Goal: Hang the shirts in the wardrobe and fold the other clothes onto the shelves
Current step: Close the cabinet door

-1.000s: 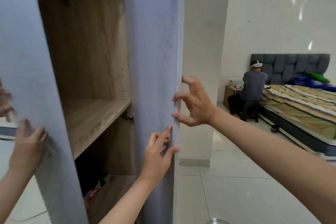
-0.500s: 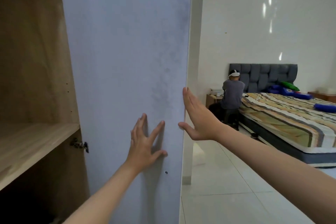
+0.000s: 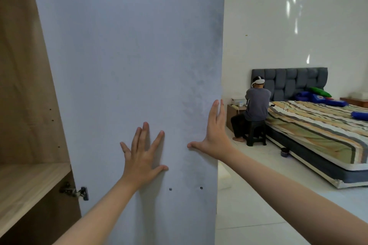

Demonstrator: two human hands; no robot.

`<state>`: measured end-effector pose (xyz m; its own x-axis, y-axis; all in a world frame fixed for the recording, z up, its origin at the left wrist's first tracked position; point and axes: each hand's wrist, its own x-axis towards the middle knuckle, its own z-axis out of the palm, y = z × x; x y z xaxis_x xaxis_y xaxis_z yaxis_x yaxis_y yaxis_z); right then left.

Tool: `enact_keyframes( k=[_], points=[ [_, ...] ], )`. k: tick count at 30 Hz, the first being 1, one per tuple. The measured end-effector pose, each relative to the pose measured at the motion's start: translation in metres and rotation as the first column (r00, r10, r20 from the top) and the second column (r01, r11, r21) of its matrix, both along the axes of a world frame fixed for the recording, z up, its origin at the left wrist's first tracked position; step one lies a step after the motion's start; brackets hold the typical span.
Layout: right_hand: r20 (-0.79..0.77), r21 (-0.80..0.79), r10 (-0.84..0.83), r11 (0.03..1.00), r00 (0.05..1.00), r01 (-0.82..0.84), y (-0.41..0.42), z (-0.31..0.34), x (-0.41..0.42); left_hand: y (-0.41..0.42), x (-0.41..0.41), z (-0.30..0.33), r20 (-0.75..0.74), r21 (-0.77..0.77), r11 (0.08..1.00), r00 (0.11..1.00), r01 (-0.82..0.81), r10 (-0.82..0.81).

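Both hands lie flat on the pale grey wardrobe door (image 3: 127,77), which stands swung out to the right of the open wooden wardrobe (image 3: 23,105). The left hand (image 3: 142,157) spreads its straight fingers on the panel's middle; the right hand (image 3: 214,135) rests near the free edge, thumb stretched out. Each grip is open and holds nothing. The step looks like pushing the door fully back, and it goes best with even palm pressure well away from the hinge (image 3: 74,192), fingers kept off the door's edge and the push eased off near the end of the swing. No shirts or other clothes show here; only a bare shelf (image 3: 25,187) is in view, so the hanging and folding seem not yet begun. Compared with half a second ago, the door fills more of the view, and the right hand's fingers sit further onto its face.
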<state>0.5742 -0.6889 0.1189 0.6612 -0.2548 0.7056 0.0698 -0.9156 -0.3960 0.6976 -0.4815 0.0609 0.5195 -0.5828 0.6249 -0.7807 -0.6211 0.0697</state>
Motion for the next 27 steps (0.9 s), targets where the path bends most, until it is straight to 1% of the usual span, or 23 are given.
enact_keyframes(
  k=[3,6,9,11,14,17,19,23,25,27],
  points=[
    [0.018,0.01,-0.07,0.998,0.997,0.07,-0.006,-0.001,0.02,-0.006,0.014,-0.004,0.041,0.013,1.0,0.999,-0.002,0.001],
    [0.028,-0.027,-0.115,0.993,0.993,0.116,-0.011,-0.007,0.034,-0.012,0.026,-0.008,0.079,-0.011,1.0,0.997,-0.017,0.018],
    [-0.014,-0.068,-0.136,0.988,0.991,0.135,-0.011,-0.017,0.045,-0.016,0.038,-0.012,0.111,-0.013,1.0,0.993,-0.027,0.028],
    [-0.085,-0.099,-0.138,0.987,0.987,0.129,-0.011,-0.023,0.05,-0.018,0.046,-0.015,0.133,-0.009,0.999,0.99,-0.034,0.034],
    [-0.25,-0.122,-0.121,0.988,0.961,0.093,-0.011,-0.028,0.052,-0.02,0.054,-0.018,0.143,-0.009,1.0,0.989,-0.028,0.029],
    [-0.358,-0.173,-0.113,0.983,0.927,0.053,-0.009,-0.029,0.043,-0.025,0.053,-0.019,0.069,-0.026,1.0,0.998,-0.007,0.009],
    [-0.382,-0.201,-0.124,0.978,0.916,0.049,-0.006,-0.031,0.027,-0.028,0.045,-0.024,-0.005,-0.041,0.999,1.0,0.03,-0.03],
    [-0.372,-0.221,-0.165,0.971,0.913,0.085,-0.004,-0.035,-0.028,-0.044,0.007,-0.038,-0.114,-0.078,0.984,0.979,0.16,-0.169],
    [-0.348,-0.24,-0.208,0.962,0.914,0.128,-0.009,-0.036,-0.067,-0.059,-0.025,-0.042,-0.155,-0.11,0.956,0.946,0.272,-0.286],
    [-0.342,-0.252,-0.263,0.95,0.902,0.182,-0.014,-0.038,-0.118,-0.078,-0.068,-0.046,-0.18,-0.149,0.907,0.892,0.393,-0.416]
  ],
)
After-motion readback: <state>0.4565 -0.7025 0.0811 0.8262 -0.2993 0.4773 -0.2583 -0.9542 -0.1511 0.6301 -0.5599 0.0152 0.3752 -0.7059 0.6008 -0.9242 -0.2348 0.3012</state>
